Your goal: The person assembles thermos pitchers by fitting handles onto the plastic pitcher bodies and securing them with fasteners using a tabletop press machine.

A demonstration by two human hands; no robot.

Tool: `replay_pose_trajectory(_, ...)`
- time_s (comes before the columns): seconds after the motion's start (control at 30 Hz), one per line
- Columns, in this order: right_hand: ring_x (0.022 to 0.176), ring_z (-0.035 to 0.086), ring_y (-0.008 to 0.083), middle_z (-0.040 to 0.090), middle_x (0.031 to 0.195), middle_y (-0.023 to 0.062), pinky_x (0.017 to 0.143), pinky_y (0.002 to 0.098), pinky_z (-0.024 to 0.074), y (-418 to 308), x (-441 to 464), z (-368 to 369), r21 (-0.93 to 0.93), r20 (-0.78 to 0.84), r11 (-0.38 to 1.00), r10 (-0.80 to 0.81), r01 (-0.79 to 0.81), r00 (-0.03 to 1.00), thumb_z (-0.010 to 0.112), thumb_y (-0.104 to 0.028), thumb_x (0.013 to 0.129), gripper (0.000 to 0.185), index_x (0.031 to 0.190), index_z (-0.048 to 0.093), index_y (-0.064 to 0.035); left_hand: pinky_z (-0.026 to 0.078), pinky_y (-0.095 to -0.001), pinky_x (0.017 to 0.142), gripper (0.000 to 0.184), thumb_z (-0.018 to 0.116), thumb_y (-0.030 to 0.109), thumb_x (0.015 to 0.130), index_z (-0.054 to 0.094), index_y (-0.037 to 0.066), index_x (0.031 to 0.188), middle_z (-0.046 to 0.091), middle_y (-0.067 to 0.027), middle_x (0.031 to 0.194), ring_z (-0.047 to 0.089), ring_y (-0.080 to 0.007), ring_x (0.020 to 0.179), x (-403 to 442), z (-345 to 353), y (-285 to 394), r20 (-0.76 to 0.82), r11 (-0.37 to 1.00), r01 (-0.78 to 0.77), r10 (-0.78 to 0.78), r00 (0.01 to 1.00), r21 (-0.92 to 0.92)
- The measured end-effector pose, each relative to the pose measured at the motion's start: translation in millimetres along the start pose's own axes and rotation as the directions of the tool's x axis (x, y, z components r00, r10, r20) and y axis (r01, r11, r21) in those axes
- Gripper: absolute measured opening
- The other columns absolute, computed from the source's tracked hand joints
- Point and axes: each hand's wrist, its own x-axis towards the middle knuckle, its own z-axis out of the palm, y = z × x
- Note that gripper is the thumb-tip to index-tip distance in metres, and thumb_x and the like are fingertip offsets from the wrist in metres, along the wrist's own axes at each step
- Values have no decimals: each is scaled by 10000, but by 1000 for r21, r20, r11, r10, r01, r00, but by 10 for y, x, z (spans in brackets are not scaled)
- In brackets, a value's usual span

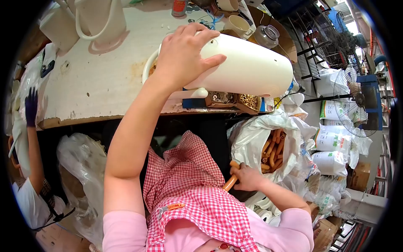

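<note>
Big pale table [103,77] across the top, pretty scuffed and stained, with two upright jugs [100,23] parked at the far left. Next size down, a white plastic sack [247,140] just below the table edge on the right, mouth wide open, loaded with orange-brown handles [273,152]. Then the main thing, a white jug [252,63]: over on its side at the front of the table, a couple of small holes showing in the wall, right behind a box [249,101] of brass bits. Left hand [182,54] clamped over the left end of the jug, thumb and fingers spread around the curve. Right hand [248,177] well apart from it, low down beside the sack, fingers wrapped around a single handle [230,183]. Step in hand, at a guess: steadying the jug on one side while picking up or readying a handle on the other. As for the next move, probably calls for a firm hold on the jug, since likely to roll on that round wall, plus a secure grip on the handle and a clear path past the box. Can't tell about the inside of the jug.
</note>
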Motion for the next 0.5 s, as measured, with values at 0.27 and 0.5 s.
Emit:
replay_pose_trajectory(0.27, 944, 617, 342, 620, 989, 142, 821, 428, 491, -248, 96, 305, 39, -458, 888, -392, 458, 798, 753, -207, 747, 315, 1010, 614, -101, 431, -450, 1020, 512, 754, 423, 785, 643, 149, 1202, 612, -71, 1261, 560, -280, 1204, -2, -35, -6, 59, 997, 57, -54, 997, -44)
replay_pose_trajectory(0.5, 669, 563, 74, 589, 843, 2, 535, 232, 506, -372, -242, -1040, 805, -474, 501, 220, 318, 853, 603, -97, 936, 378, 1301, 510, -56, 425, -456, 1017, 541, 744, 498, 783, 659, 147, 1186, 634, -57, 1206, 564, -257, 1202, -16, -12, -15, 5, 997, 62, -61, 998, -51)
